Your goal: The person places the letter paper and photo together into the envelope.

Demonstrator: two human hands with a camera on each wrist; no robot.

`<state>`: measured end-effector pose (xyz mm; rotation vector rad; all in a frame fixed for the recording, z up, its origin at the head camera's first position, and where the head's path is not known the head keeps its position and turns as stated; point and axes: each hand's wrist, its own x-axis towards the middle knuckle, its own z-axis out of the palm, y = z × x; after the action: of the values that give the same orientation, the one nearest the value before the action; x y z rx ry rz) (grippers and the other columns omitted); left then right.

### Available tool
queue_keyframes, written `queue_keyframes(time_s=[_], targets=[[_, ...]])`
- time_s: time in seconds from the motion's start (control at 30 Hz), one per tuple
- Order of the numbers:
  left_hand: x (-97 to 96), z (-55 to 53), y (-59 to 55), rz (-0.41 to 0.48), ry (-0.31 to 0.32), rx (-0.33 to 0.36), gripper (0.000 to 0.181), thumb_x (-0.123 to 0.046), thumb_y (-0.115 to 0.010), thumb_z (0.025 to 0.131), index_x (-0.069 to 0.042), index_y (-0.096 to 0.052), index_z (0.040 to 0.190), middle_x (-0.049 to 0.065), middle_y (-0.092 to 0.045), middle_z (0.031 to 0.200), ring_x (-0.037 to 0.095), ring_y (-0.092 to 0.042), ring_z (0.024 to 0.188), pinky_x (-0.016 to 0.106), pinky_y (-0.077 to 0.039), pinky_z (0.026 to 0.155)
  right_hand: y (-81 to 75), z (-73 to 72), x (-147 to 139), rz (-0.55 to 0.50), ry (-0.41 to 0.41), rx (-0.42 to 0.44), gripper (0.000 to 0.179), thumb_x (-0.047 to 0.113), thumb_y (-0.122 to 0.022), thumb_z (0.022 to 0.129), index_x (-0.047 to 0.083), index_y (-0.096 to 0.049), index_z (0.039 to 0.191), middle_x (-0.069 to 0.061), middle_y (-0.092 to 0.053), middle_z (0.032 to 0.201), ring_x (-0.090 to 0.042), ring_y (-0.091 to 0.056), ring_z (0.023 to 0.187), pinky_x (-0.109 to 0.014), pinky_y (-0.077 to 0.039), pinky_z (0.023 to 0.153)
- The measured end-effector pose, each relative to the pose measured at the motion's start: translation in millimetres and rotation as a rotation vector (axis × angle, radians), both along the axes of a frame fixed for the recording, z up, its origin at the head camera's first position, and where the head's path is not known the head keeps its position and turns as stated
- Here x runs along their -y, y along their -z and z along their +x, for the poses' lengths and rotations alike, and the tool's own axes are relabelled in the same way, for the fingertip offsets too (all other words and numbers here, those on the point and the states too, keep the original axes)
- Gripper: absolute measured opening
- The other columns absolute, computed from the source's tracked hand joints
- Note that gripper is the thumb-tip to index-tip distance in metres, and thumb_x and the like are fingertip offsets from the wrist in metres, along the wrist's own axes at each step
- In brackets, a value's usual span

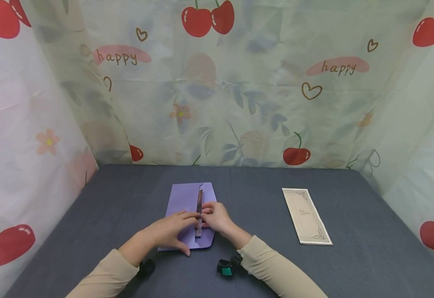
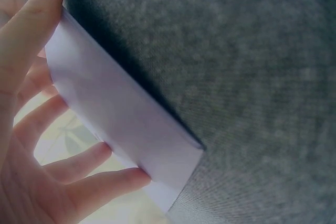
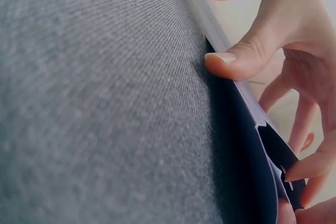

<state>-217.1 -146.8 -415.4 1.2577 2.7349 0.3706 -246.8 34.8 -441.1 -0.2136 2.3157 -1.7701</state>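
Note:
A purple envelope (image 1: 181, 203) lies on the table, its flap (image 1: 208, 192) folded out to the right. A narrow dark printed card (image 1: 199, 200) shows along the envelope's opening. My left hand (image 1: 168, 231) rests on the envelope with its fingers spread and its thumb at the near edge. In the left wrist view, its fairly straight fingers (image 2: 79, 163) touch the pale-looking envelope (image 2: 115, 98). My right hand (image 1: 216, 217) pinches the dark card at the opening. In the right wrist view, the dark card (image 3: 278, 148) stands out of the envelope, and right fingertips (image 3: 286, 212) show low down.
A cream card with ornate corners (image 1: 306, 217) lies to the right on the dark grey table (image 1: 258, 207). Black wrist devices (image 1: 229, 267) sit below both wrists. Cherry-printed curtains (image 1: 220, 103) enclose the table at the back and sides.

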Motion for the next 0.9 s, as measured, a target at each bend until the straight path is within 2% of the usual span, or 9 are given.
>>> queue_keyframes(time_s=[0.3, 0.9], targets=[[0.2, -0.1, 0.2, 0.003, 0.005, -0.01, 0.063, -0.047, -0.077, 0.068, -0.013, -0.055, 0.117, 0.008, -0.048, 0.138, 0.031, -0.045, 0.127, 0.046, -0.04, 0.102, -0.3, 2.6, 4.5, -0.019, -0.005, -0.002, 0.029, -0.009, -0.053, 0.085, -0.015, -0.051, 0.114, -0.025, -0.064, 0.097, -0.011, -0.059, 0.067, -0.03, -0.057, 0.062], [0.2, -0.6, 1.1, -0.003, -0.01, -0.001, 0.064, -0.047, -0.077, 0.068, -0.013, -0.054, 0.117, 0.009, -0.047, 0.138, 0.029, -0.044, 0.127, 0.046, -0.039, 0.103, 1.5, 1.0, 5.9, 0.004, -0.019, 0.004, 0.03, -0.009, -0.052, 0.085, -0.014, -0.051, 0.116, -0.026, -0.064, 0.1, -0.015, -0.061, 0.075, -0.031, -0.057, 0.064]])
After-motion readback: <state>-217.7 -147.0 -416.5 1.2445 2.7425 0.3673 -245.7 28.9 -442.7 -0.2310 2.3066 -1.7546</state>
